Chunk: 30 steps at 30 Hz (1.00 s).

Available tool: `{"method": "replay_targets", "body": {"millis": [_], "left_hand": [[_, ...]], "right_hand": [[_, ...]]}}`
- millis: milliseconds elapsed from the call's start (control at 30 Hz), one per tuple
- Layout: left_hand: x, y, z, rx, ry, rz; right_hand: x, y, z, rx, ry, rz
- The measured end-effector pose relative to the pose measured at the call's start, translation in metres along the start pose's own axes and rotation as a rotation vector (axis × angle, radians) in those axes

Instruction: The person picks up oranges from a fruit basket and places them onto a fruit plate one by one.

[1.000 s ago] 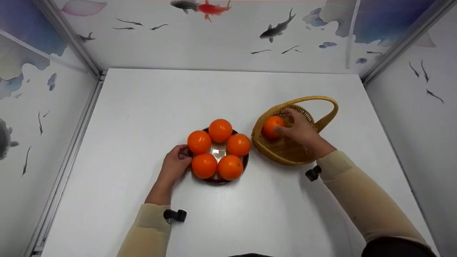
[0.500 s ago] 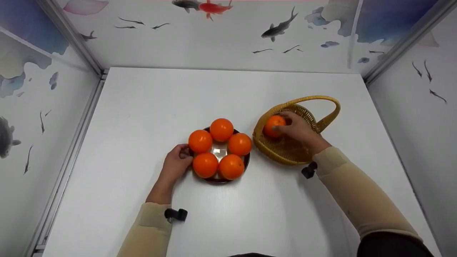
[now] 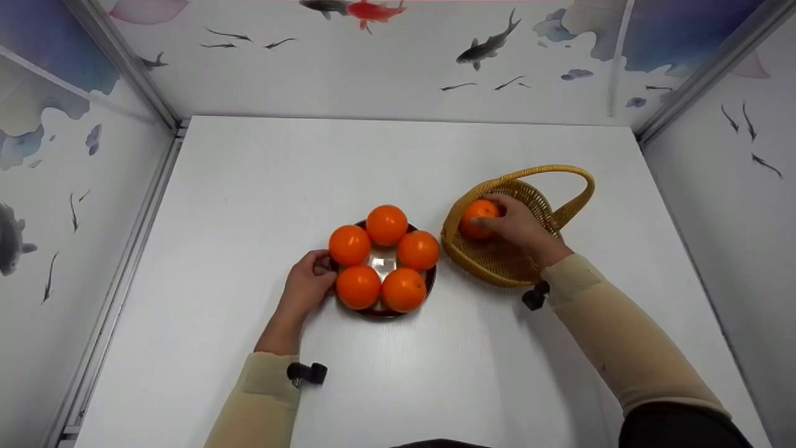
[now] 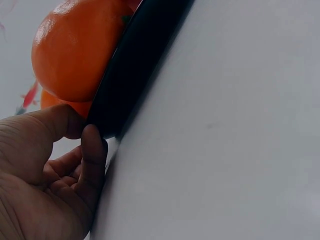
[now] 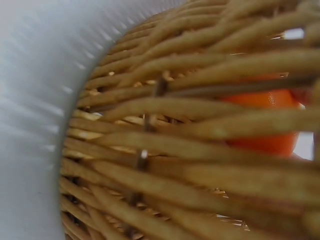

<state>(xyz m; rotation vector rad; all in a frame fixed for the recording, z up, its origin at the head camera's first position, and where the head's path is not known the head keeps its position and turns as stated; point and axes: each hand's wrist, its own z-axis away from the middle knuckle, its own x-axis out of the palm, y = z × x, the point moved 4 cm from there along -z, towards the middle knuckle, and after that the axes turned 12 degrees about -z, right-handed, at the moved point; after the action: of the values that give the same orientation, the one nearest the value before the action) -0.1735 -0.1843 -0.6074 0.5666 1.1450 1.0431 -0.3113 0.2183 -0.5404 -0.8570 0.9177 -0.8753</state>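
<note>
In the head view several oranges form a ring on a dark round plate. My left hand pinches the left side of this plate. The left wrist view shows thumb and finger at the plate's dark rim, below an orange. To the right lies a tan wicker basket with its handle toward the back right. My right hand reaches inside and grips another orange near the basket's left wall. Woven strands hide most of that hand in the right wrist view, where the orange shows through.
A white table carries everything. Panels printed with fish stand behind it and at both sides, joined by metal corner frames. The basket's arched handle stands out beyond the right hand. Plate and basket are close together.
My right wrist has drawn slightly inward, and the fingers have closed more around the orange in the basket. My left hand stays at the plate. The whole head view has shifted slightly.
</note>
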Motion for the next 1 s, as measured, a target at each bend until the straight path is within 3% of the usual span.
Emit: {"method": "replay_targets", "body": {"millis": [1000], "left_hand": [[0.000, 0.001, 0.001, -0.009, -0.002, -0.009]], "right_hand": [[-0.013, 0.010, 0.016, 0.023, 0.023, -0.056]]}}
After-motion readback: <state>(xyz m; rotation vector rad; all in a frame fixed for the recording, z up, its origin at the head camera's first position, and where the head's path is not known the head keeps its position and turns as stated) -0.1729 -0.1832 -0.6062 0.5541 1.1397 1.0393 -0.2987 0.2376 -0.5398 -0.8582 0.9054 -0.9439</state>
